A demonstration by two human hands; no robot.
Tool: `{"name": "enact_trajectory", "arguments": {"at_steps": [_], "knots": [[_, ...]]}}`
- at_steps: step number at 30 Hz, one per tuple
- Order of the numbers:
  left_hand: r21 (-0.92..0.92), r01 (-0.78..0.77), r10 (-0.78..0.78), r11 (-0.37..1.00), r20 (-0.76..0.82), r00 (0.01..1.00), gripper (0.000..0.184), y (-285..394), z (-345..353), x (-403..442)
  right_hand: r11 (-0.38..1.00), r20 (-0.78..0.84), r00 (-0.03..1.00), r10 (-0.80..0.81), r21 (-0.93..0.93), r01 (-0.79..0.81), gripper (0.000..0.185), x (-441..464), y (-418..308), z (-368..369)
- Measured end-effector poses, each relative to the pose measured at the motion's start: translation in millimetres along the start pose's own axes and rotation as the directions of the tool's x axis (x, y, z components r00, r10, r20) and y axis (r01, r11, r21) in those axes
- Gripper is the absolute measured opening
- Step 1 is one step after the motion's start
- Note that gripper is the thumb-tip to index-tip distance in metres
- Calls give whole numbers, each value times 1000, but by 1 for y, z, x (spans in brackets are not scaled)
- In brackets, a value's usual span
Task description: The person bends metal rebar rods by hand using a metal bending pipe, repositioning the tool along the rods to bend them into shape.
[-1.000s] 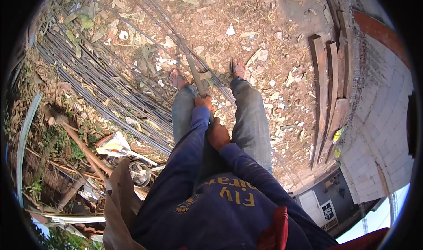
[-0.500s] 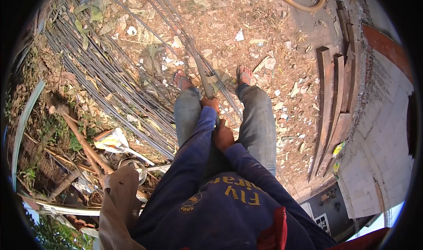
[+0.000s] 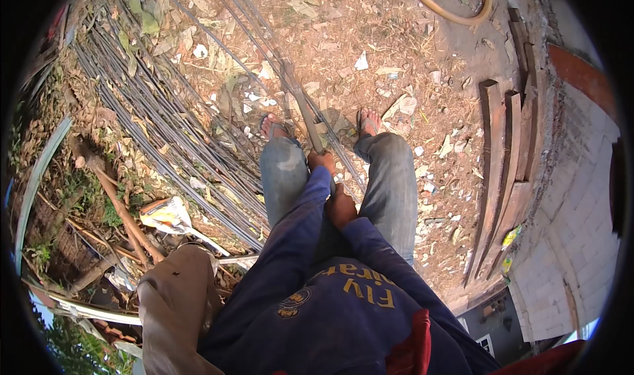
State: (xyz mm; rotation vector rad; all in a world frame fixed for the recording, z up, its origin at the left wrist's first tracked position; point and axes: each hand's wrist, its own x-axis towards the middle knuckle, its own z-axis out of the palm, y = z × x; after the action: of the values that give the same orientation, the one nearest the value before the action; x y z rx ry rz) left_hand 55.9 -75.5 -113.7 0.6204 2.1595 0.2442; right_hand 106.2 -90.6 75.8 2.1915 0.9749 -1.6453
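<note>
My left hand is wrapped round the near part of a long, thick bar, between my knees. Closer to my body, my right hand is also closed on the bar, its fingers partly hidden. The bar slopes away to the upper left, and its wider far end lies over thin metal rods on the ground. I cannot tell whether the two are joined. More rods pass beside the bar, between my sandalled feet.
A large bundle of long rods lies on the left. Branches and a white-and-orange bag are beyond it. Beige cloth, like a trouser leg, is near my left side. Wooden beams lie along the right; a hose curls at the top.
My view has shifted slightly. Both hands stay on the bar and hardly move against my knees. The beige cloth sits a little further left.
</note>
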Motion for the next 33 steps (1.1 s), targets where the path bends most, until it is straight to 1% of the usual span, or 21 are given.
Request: {"name": "enact_trajectory", "arguments": {"at_steps": [1, 2, 3, 4, 5, 6, 8, 9, 12, 13, 16, 20, 22, 25, 26, 27, 28, 30, 31, 32, 33], "knots": [[24, -98, 100, 995, -79, 992, 7, 11, 6, 4, 1000, 2, 1000, -17, 7, 17, 35, 9, 6, 1], [-114, 17, -9, 993, 68, 998, 8, 20, 8, 13, 999, 16, 999, -29, 13, 29, 35, 14, 13, 5], [-207, 167, -117, 964, 233, 965, 8, 50, -21, 5, 1000, 7, 1000, -22, 23, 21, 35, 10, 6, 2], [-270, 334, -212, 903, 398, 893, 9, 63, -45, -5, 998, -1, 999, -53, 45, 52, 36, -2, -8, -12], [-278, 342, -203, 898, 429, 880, 14, 61, -45, 3, 997, 13, 998, -62, 37, 62, 35, -5, -17, -20], [-248, 359, -230, 900, 430, 873, 14, 72, -53, -3, 997, 23, 997, -73, 27, 72, 34, -10, -25, -28], [-195, 380, -266, 904, 439, 858, 15, 100, -57, -9, 995, -23, 995, -93, -35, 92, 36, -14, -29, -39], [-274, 465, -286, 842, 505, 815, 17, 105, -56, -10, 995, 1, 996, -94, -28, 94, 40, -12, -31, -49], [-297, 500, -320, 813, 491, 811, 19, 113, -42, -18, 992, 3, 995, -101, -82, 101, 41, -15, -29, -76], [-268, 492, -313, 828, 508, 803, 21, 115, -40, -20, 991, 5, 998, -65, -117, 66, 41, -13, -28, -80], [-292, 517, -322, 805, 518, 793, 21, 126, -43, -25, 984, 17, 999, -47, -172, 49, 40, -14, -29, -85], [-213, 496, -313, 842, 556, 770, 22, 122, -58, -16, 992, -9, 999, -48, -115, 47, 43, -20, -34, -68], [-221, 492, -307, 842, 554, 774, 22, 120, -66, -17, 993, -14, 1000, -24, -112, 22, 45, -24, -42, -62], [-284, 497, -264, 820, 583, 768, 24, 127, -71, -15, 993, -46, 997, -63, -102, 58, 48, -27, -51, -66], [-312, 501, -244, 807, 597, 764, 25, 130, -72, -14, 989, -48, 994, -94, -121, 87, 47, -26, -54, -70], [-291, 526, -278, 799, 597, 753, 24, 133, -66, -8, 982, -51, 990, -134, -145, 125, 45, -21, -56, -78], [-311, 520, -271, 796, 585, 765, 24, 153, -68, -6, 973, -50, 984, -172, -168, 161, 43, -20, -63, -92], [-309, 521, -277, 795, 579, 767, 24, 181, -73, -15, 986, 47, 988, -150, -69, 153, 43, -19, -75, -130], [-349, 515, -236, 783, 599, 765, 28, 188, -66, -13, 978, 33, 982, -185, -96, 187, 43, -16, -75, -142], [-363, 524, -202, 770, 642, 740, 27, 197, -60, -8, 965, 15, 973, -231, -128, 231, 43, -9, -77, -156], [-376, 535, -167, 756, 679, 715, 27, 209, -59, -5, 968, 66, 972, -227, -96, 233, 43, 0, -80, -171]]}}
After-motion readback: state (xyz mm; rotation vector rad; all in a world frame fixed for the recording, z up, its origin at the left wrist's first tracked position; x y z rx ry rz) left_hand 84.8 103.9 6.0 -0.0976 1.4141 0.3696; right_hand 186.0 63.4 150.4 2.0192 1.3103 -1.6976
